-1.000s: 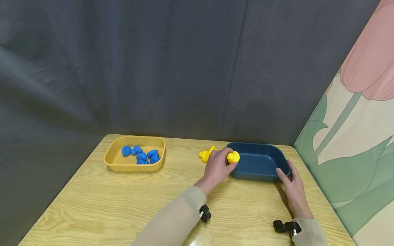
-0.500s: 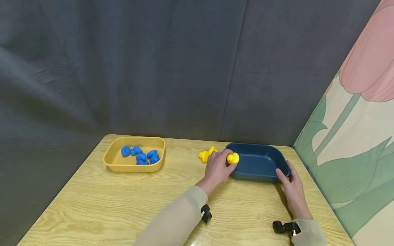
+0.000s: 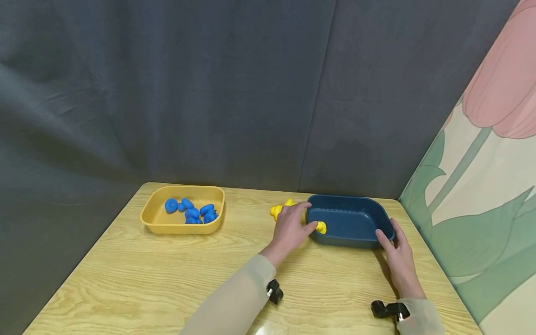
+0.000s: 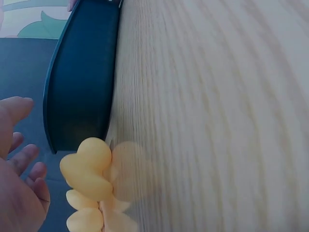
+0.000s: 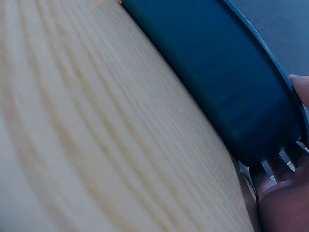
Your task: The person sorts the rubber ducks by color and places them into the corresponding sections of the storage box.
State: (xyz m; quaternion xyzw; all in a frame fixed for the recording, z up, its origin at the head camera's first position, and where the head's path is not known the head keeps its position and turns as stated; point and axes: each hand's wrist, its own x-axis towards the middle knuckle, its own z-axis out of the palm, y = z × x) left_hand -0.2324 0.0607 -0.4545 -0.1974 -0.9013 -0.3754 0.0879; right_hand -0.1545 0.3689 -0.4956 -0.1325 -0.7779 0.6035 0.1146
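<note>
A dark blue tray (image 3: 349, 199) stands at the table's back right; its outer wall shows in the left wrist view (image 4: 82, 87) and the right wrist view (image 5: 217, 82). One yellow rubber duck (image 3: 321, 227) lies inside it by the near left corner. My left hand (image 3: 298, 222) hovers at that corner with relaxed fingers (image 4: 21, 157) and holds nothing. Other yellow ducks (image 3: 278, 209) sit on the table just left of the tray, blurred in the left wrist view (image 4: 89, 169). My right hand (image 3: 391, 239) grips the tray's near right corner, thumb (image 5: 300, 89) over the rim.
A yellow tray (image 3: 167, 226) with several blue ducks (image 3: 190, 210) sits at the back left of the wooden table (image 3: 146, 279). A dark curtain hangs behind, and a flowered panel (image 3: 481, 186) stands along the right edge.
My left hand let go of the yellow duck it was holding over the tray's left rim; the duck now lies inside the tray. The right hand has stayed on the tray.
</note>
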